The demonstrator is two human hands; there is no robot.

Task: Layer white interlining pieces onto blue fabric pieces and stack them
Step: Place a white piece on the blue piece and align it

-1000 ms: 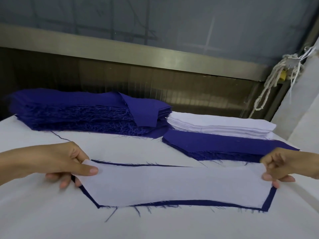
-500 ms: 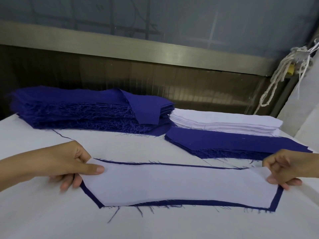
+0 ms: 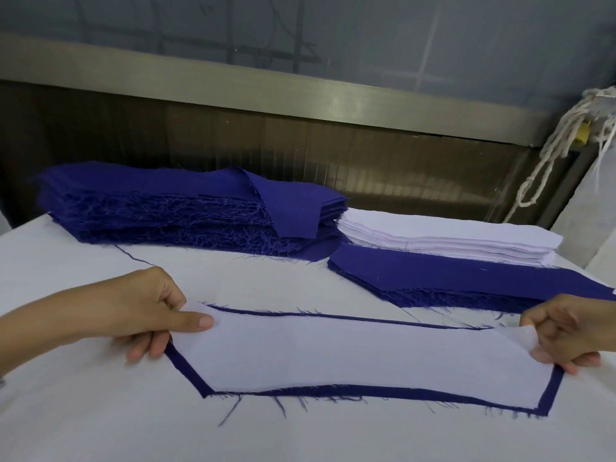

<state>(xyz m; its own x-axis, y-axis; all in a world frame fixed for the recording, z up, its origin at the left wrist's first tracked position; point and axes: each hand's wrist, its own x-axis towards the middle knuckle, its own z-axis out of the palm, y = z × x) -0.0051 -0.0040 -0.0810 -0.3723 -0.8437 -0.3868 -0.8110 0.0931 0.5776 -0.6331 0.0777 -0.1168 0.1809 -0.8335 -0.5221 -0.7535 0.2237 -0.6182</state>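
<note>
**Both hands pinch the ends of one white piece laid on blue**

Nearest: white table cover (image 3: 100, 411), w/ loose blue threads trailing off the front edge of the blue fabric piece (image 3: 400, 393). That piece lies flat on the table. Only a narrow blue border shows along the front, both ends and the far edge, b/c the white interlining piece (image 3: 350, 355) sits on top and covers nearly all of it.

Left hand (image 3: 143, 315): closed in a pinch on the left end of the interlining, thumb flat on top, index curled in, other fingers tucked below w/ tips on the table. Right hand (image 3: 566, 331): fingers curled, pinching the right end of the interlining, which lifts slightly at that corner. Can't tell whether either hand also catches the blue layer underneath.

Further back, right: low blue stack (image 3: 450, 275), frayed edge toward the camera, w/ the white interlining stack (image 3: 450, 235) resting on its far part. Left of these, touching or nearly so: tall blue stack (image 3: 166, 208), very frayed front, its top piece folded over at the right end.

Behind the table: metal rail (image 3: 300, 91) above a dark panel, and a white rope (image 3: 550, 155) hanging at far right.
</note>
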